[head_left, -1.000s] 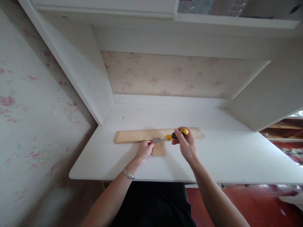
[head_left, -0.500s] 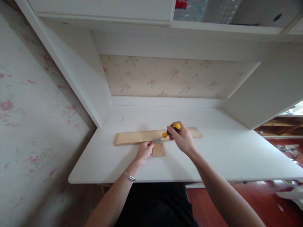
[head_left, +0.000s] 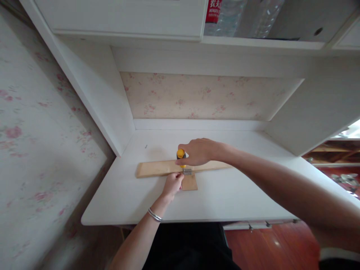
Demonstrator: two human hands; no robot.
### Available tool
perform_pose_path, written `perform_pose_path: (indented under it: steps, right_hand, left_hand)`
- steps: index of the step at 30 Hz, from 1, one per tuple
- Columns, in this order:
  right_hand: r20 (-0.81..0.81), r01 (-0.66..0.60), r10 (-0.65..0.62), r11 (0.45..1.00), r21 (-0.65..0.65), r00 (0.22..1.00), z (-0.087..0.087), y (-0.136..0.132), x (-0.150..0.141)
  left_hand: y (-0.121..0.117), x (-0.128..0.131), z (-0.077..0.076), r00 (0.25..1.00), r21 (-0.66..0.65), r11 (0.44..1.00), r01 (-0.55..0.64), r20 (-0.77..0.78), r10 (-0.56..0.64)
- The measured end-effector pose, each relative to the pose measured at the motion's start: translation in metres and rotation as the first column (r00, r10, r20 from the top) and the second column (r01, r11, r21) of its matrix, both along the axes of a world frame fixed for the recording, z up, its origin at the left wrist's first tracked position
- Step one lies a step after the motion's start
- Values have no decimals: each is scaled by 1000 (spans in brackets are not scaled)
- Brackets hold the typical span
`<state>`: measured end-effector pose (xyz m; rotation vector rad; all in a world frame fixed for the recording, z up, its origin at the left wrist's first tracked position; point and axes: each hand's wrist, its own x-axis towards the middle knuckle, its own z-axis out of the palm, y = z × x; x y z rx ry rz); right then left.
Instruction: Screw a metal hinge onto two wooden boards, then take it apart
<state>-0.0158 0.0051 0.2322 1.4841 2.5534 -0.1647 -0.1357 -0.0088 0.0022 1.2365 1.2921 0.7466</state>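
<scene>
A yellow and black screwdriver [head_left: 180, 153] is gripped in my right hand [head_left: 199, 151], standing nearly upright over the long wooden board [head_left: 153, 168]. Its tip is hard to make out beside a small metal hinge [head_left: 187, 171]. That hinge lies where the long board meets a small wooden board [head_left: 190, 182]. My left hand [head_left: 172, 185] is closed at the small board's left edge, thumb and forefinger pinched close to the hinge. Part of the long board is hidden behind my right hand.
Both boards lie on a white desk [head_left: 118, 198], with a small screw-like piece [head_left: 146, 146] farther back. White side panels [head_left: 95, 75] flank the desk. Overhead, a shelf [head_left: 261, 42] holds clear plastic bottles [head_left: 232, 17].
My right hand has swung left with the screwdriver, and its forearm now comes in from the right. The screwdriver went from slanted to nearly upright. My left hand stays at the hinge.
</scene>
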Motion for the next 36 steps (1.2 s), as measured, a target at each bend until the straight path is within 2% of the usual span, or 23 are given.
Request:
perform_pose_path:
  steps: [3,9,16,21,27,33,36]
  right_hand:
    - [27,67,-69,997,44,997,0,8,-4]
    - [-68,33,-29,998,57,997,2,19,1]
    - [21,111,-114,986,128,993,4,22,1]
    - [34,39,-41,997,68,999,10,26,7]
    - [115,113,-127,987,118,985,11,23,4]
    - [159,73,-68,997,-25,985,14,17,0]
    - [193,96,-100,995,31,976,13,16,-1]
  left_hand:
    - [0,0,0,1000,-17,1000,-12,8,12]
    - [0,-1,1,999,-24,1000,-15,38,16]
    - [1,-1,-2,998,-37,999,-20,55,22]
    - [1,0,-1,998,-35,999,-23,54,25]
    - [0,1,-1,1000,0,1000,-15,9,15]
    - [1,0,-9,1000,0,1000,4,23,-4]
    - [1,0,-8,1000,6,1000,-5,22,5]
